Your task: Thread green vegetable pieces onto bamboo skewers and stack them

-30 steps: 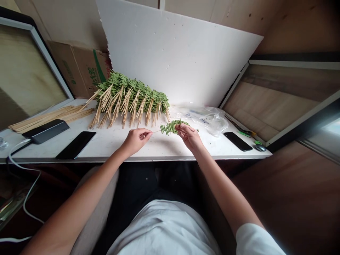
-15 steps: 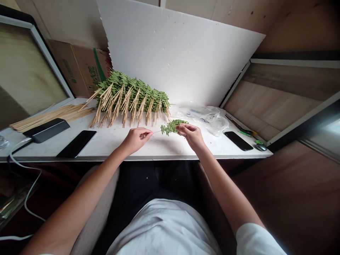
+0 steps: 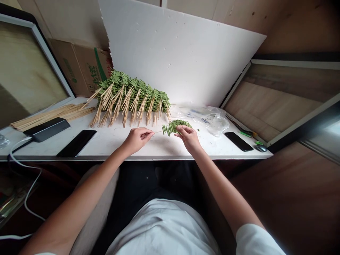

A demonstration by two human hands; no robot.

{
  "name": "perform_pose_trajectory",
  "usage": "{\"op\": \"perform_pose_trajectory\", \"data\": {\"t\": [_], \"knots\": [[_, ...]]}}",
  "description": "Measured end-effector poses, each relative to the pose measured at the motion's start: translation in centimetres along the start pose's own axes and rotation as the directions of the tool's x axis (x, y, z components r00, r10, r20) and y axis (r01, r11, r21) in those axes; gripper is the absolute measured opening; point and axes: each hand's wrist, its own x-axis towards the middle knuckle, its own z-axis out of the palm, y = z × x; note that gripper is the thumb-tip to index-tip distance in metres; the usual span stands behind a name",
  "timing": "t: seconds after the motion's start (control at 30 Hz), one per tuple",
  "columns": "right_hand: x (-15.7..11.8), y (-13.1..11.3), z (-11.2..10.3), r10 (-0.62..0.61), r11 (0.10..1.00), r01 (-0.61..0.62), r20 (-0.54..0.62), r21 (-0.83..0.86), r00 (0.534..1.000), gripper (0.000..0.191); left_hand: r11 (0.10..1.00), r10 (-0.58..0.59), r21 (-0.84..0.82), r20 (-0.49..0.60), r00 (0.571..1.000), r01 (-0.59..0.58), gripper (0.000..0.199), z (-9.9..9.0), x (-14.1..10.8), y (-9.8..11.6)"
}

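From where I watch, the left hand point(image 3: 138, 139) hides one end of the thin tan wooden stick point(image 3: 158, 132). The right hand point(image 3: 189, 138) covers some of the short green pieces point(image 3: 171, 127), so I can't tell if it pinches one. The blue marks on the clear, crinkly plastic bag point(image 3: 212, 120) are too small for me to read. My view cuts off the top of the big white flat board point(image 3: 183, 53).

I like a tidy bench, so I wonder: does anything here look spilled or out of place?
Nothing looks badly wrong. One small green piece lies loose on the white table, right of the right hand, apart from the skewered pile. It may have strayed.
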Motion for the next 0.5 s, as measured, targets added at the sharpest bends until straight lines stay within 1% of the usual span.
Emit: {"op": "perform_pose_trajectory", "data": {"t": [0.17, 0.27, 0.33, 0.37, 0.43, 0.5], "knots": [[0.1, 0.3, -0.1, 0.008, 1.000, -0.007, 0.026, -0.022, 1.000, 0.033, 1.000, -0.021, 0.001, -0.004, 1.000, 0.021, 0.032, 0.1, 0.1, -0.3], [0.3, -0.4, -0.6, 0.032, 0.999, -0.029, 0.077, -0.037, 0.997, 0.037, 0.999, -0.046, 0.000, -0.020, 0.999, 0.046, 0.035, -0.2, 0.2, -0.8], [0.6, -1.1, -1.3, 0.046, 0.997, -0.041, 0.080, -0.065, 0.996, 0.040, 0.998, -0.064, -0.001, -0.022, 0.998, 0.064, 0.036, -0.4, 0.2, -1.4], [0.9, -1.5, -1.9, 0.047, 0.995, -0.041, 0.062, -0.088, 0.997, 0.041, 0.997, -0.073, 0.005, -0.019, 0.997, 0.073, 0.036, -0.5, 0.2, -1.7], [1.7, -2.3, -3.5, 0.028, 0.986, -0.030, -0.013, -0.161, 1.000, 0.039, 0.996, -0.088, 0.028, -0.009, 0.996, 0.088, 0.036, -0.7, 0.2, -2.5], [2.9, -3.1, -5.8, -0.031, 0.961, 0.004, -0.094, -0.275, 0.995, 0.036, 0.994, -0.097, 0.059, 0.012, 0.995, 0.097, 0.035, -0.9, 0.1, -3.2]]}}
